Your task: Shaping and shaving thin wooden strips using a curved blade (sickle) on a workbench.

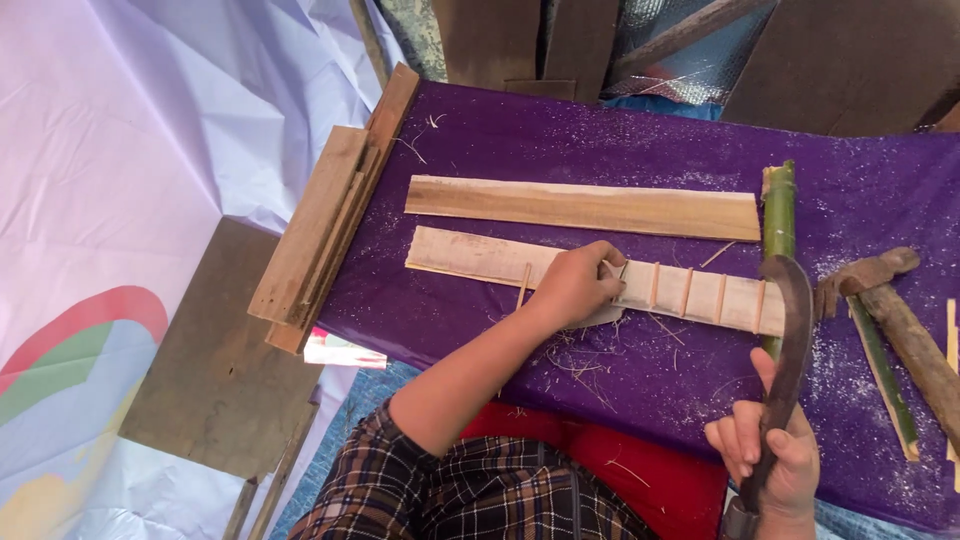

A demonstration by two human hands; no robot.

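Bamboo slat [600, 277], pale, flat on purple cloth [600, 140] — thin pegs [686, 291] standing along it. My left hand [575, 285] rests on slat, fingers curled, pinching one peg. My right hand [770, 455] wrapped tight round handle of curved dark blade [790, 340]. Slat likely light, stiff, splintery — hold by flat face, not edges. Second plank [585, 207] behind; green bamboo stalk [779, 215] alongside.

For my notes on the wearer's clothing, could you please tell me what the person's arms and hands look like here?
Both hands are bare: no gloves, rings or watch show on the left hand or the right hand. The left forearm is uncovered up to a dark plaid sleeve with thin light and reddish lines, which ends near the elbow. Of the right arm only the wrist shows, at the picture's lower edge.
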